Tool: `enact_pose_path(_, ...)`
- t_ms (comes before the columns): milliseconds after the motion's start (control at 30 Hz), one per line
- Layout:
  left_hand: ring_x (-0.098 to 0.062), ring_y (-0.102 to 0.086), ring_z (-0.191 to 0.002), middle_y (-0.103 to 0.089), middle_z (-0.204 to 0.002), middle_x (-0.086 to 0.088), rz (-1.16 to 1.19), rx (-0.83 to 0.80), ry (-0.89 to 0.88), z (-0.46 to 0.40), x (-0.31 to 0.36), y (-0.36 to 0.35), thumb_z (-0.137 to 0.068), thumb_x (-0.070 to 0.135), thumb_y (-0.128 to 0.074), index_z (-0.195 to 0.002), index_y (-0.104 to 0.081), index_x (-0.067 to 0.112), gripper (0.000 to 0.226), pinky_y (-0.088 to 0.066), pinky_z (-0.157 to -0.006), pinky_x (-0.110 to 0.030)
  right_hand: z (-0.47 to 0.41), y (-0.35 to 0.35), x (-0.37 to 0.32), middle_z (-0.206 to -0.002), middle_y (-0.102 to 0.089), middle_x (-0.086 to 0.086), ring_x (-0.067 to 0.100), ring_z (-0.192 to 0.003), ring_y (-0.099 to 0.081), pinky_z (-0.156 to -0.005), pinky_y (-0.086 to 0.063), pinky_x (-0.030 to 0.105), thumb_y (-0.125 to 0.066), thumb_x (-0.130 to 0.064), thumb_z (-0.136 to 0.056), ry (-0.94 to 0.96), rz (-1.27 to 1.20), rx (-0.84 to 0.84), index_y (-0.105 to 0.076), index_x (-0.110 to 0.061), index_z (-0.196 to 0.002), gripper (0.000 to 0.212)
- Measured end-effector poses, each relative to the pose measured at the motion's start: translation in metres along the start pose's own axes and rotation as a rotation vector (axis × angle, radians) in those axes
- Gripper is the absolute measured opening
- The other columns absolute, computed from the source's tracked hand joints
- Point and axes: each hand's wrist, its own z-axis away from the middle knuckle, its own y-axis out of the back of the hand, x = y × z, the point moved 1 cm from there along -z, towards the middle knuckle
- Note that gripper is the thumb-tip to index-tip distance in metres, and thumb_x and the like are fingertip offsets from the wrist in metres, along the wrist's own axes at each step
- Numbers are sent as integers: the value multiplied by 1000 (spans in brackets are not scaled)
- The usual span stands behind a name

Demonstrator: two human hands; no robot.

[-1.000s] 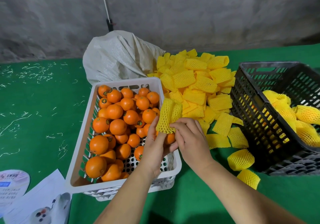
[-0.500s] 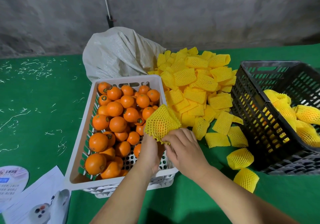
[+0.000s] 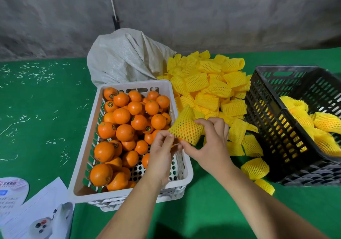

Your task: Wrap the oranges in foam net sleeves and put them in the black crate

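Stretching a sleeve over an orange, I have both hands on it above the white crate's right rim. My left hand pinches the near corner of the net; my right hand curls round its far side. Orange shows through the mesh, so the fruit looks mostly inside.

Risks, as I judge them: if my pinch slips, the orange could drop back among the loose oranges; pulling too hard could tear the foam.

The black crate sits to the right, holding a few wrapped oranges. Between me and it lies the sleeve pile, with its high near wall to clear. A grey sack stands behind, papers near left.
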Motion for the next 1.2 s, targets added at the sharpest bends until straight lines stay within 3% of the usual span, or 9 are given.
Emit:
enact_pose_path(133, -6, -64, -85, -71, -91, 8, -233, 98, -197, 5, 1, -2, -108, 28, -61, -90, -69, 31, 19, -53, -76, -27, -5, 1, -2, -131, -42, -4, 24, -126, -40, -102, -40, 44, -76, -63, -69, -85, -88, -4, -59, -27, -122, 66)
enact_pose_path(233, -14, -70, -107, -75, -111, 5, -323, 94, -363, 10, -2, -6, -107, 30, -61, -102, -68, 19, 13, -57, -90, -30, -10, 4, 0, -130, -49, -6, 17, -125, -45, -102, -42, 40, -79, -55, -72, -130, -122, -2, -55, -22, -124, 66)
enact_pose_path(300, -22, -70, -111, -75, -113, 2, -334, 52, -417, 14, -3, -8, -107, 33, -61, -106, -68, 17, 18, -57, -94, -34, -9, 5, -1, -125, -48, -8, 10, -118, -48, -90, -44, 24, -81, -51, -75, -188, -229, -51, -47, -23, -128, 69)
enact_pose_path(500, -22, -67, -95, -66, -100, -10, -147, -12, -215, 14, 1, -6, -99, 59, -57, -109, -63, 23, 38, -57, -83, -38, 0, -2, -6, -136, -40, -8, 10, -129, -42, -91, -34, -1, -86, -10, -79, -161, -307, -163, -36, -33, -136, 79)
enact_pose_path(567, -25, -72, -113, -70, -123, -6, -30, -9, -56, 11, 4, -8, -96, 67, -56, -130, -59, 28, 52, -61, -89, -46, 0, 0, -9, -142, -32, -15, 10, -137, -37, -95, -31, 0, -85, -6, -75, -97, -311, -289, -36, -36, -137, 84)
enact_pose_path(700, -34, -67, -127, -66, -138, -17, 81, -59, 70, 6, 8, -6, -100, 48, -66, -144, -58, 22, 52, -58, -98, -49, 6, 5, -24, -153, -17, -20, -5, -141, -29, -95, -37, 0, -72, -37, -77, -41, -449, -504, -40, -43, -140, 71)
enact_pose_path(833, -33, -66, -129, -67, -141, -14, 131, -41, 43, 6, 11, -4, -103, 40, -62, -146, -56, 24, 46, -56, -103, -51, 0, 3, -29, -146, -34, -20, 3, -135, -45, -100, -52, 29, -66, -49, -91, -286, -657, -423, -42, -47, -143, 57)
enact_pose_path(967, -30, -67, -128, -70, -137, -12, 98, -22, 23, 6, 10, -6, -108, 40, -56, -143, -59, 24, 39, -61, -97, -43, -4, -9, -26, -123, -67, -14, 3, -109, -66, -92, -57, 38, -56, -39, -104, -372, -629, -402, -60, -38, -128, 24)
enact_pose_path(1200, -25, -63, -134, -66, -145, -7, 130, 4, 87, 7, 6, -2, -108, 51, -50, -150, -56, 28, 48, -46, -115, -50, 12, -24, -41, -144, -55, -18, 0, -132, -53, -108, -50, 32, -66, -51, -93, -312, -724, -394, -44, -50, -146, 58)
